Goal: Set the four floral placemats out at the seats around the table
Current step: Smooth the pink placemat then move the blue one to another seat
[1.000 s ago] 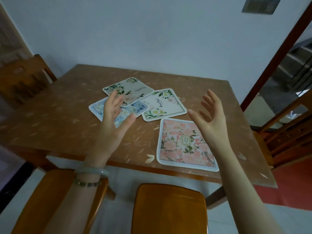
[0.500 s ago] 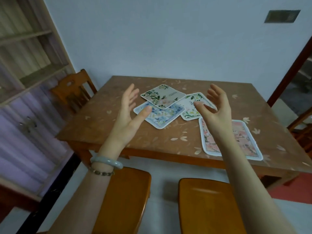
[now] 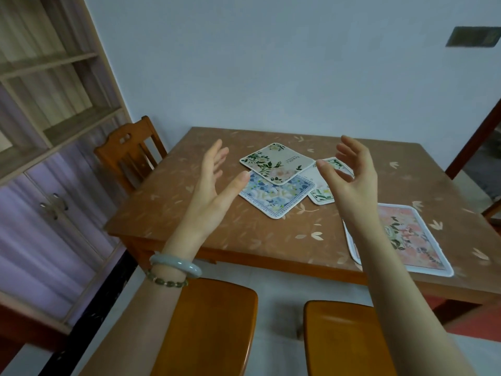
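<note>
Four floral placemats lie on the brown table (image 3: pixel 189 213). A beige one with green leaves (image 3: pixel 276 162) overlaps a blue one (image 3: pixel 273 196) in the middle. A white one with a green border (image 3: pixel 324 189) lies just right of them, partly behind my right hand. A pink one (image 3: pixel 401 237) sits alone at the near right edge, partly under my right forearm. My left hand (image 3: pixel 214 191) and my right hand (image 3: pixel 349 180) hover above the table, palms facing each other, fingers spread, holding nothing.
Two wooden seats (image 3: pixel 208 327) (image 3: pixel 344 337) stand at the near side below my arms. A wooden chair (image 3: pixel 130 153) stands at the table's left side, in front of a shelf cabinet (image 3: pixel 48 109). A doorway frame (image 3: pixel 471 137) is at the right.
The view has swung left and pulled back, so the mats sit further right in frame. Both hands stay raised and empty, with the right hand's fingers curled a little more.
</note>
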A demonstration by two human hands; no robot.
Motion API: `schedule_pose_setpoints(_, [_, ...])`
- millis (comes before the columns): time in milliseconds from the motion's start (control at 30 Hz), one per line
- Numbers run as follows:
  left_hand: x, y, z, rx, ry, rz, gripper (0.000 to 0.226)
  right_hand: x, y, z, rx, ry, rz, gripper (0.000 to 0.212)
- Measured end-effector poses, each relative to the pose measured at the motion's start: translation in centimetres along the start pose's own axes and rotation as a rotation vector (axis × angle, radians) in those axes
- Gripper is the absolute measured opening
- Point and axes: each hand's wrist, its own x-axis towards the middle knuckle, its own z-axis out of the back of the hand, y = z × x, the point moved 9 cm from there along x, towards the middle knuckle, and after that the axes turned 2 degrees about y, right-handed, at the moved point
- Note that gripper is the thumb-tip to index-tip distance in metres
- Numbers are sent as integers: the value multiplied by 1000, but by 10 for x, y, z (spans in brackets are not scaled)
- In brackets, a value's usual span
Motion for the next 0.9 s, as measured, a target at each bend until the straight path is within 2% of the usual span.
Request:
schedule_pose_setpoints(267, [73,79,-18,-13,0,103,80,68,-75,-32,-3,-31,-45,49])
schedule_pose_setpoints(533, [161,191,-54,109,-5,201,85,138,-218,-71,34,-32,-149,41])
schedule_pose_setpoints(900, [248,354,-98,238,48,292,80,144,-383,-109,-15,-57,-330,46])
